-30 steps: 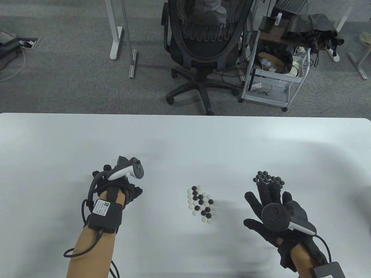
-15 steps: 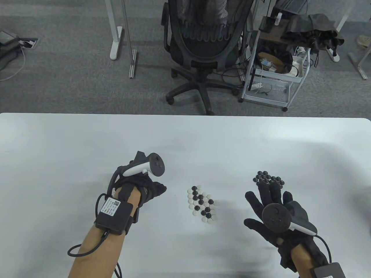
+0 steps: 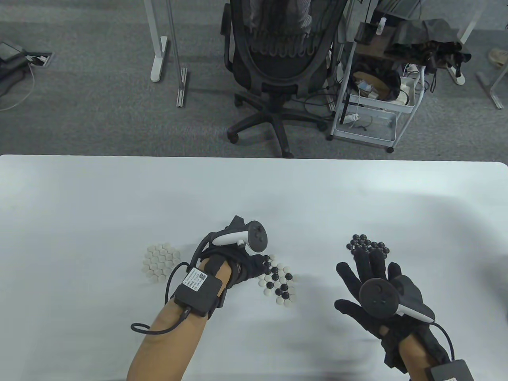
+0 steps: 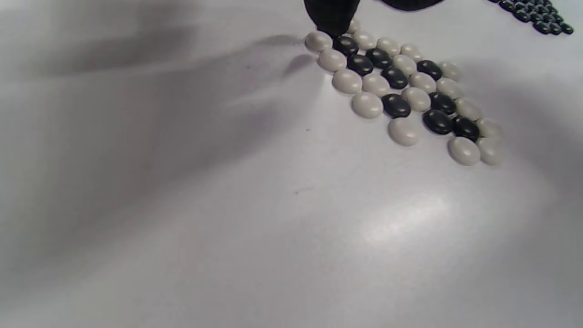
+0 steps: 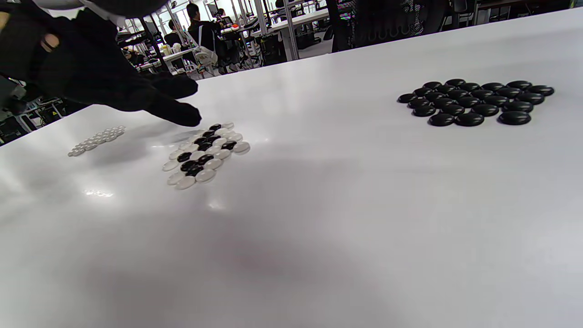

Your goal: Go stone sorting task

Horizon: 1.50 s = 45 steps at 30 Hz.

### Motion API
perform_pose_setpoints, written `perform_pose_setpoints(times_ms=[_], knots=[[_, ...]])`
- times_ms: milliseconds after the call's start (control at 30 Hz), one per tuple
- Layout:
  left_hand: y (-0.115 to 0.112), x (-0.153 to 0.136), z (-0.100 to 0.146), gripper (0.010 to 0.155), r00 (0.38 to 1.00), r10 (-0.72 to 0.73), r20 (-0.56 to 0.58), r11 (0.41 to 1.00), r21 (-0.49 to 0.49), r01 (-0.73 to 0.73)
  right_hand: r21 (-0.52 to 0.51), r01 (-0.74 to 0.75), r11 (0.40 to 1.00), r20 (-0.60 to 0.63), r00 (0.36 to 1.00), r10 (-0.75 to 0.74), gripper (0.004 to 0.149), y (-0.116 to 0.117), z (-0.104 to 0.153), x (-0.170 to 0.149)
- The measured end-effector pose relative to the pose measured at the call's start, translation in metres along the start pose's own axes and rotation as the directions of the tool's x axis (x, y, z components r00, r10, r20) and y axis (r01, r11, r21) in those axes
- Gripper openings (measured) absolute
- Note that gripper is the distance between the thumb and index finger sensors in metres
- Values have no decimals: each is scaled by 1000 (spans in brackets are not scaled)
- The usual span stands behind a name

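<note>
Overhead table view; two low wrist views

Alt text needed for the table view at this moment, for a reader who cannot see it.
On a white table, a gloved left hand reaches its fingertips into a mixed cluster of black and white Go stones. A sorted patch of white stones lies to its left. The right hand rests open, fingertips beside a patch of black stones.
</note>
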<state>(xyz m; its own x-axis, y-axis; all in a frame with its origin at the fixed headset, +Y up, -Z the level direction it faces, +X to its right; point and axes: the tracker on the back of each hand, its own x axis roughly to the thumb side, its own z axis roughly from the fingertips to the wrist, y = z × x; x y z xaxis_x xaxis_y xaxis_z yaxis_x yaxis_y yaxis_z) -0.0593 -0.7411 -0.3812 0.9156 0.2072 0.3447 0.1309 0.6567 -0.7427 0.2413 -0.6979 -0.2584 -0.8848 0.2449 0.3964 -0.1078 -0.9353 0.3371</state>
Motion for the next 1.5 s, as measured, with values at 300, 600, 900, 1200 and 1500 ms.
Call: perform_pose_setpoints(times_ms=[300,600,900,1200,1500], knots=[[-7,-10,4,65,990,-102,-97,995,3,102,3,4,1000,-3,1000,-4,83,0,0,-1],[-17,-70,46,67,965,-47,-258,999,-24,42,10,1,1000,-9,1000,-1,83,0,0,-1],[-34,-114,75,67,936,26,-351,999,-12,-33,13,-2,1000,-12,1000,2,83,0,0,0],[-36,-134,82,67,912,79,-403,997,9,-82,16,-3,1000,-14,1000,3,83,0,-1,1],[-11,-102,96,69,939,72,-337,994,101,-40,13,2,1000,-12,1000,-2,83,0,0,0]])
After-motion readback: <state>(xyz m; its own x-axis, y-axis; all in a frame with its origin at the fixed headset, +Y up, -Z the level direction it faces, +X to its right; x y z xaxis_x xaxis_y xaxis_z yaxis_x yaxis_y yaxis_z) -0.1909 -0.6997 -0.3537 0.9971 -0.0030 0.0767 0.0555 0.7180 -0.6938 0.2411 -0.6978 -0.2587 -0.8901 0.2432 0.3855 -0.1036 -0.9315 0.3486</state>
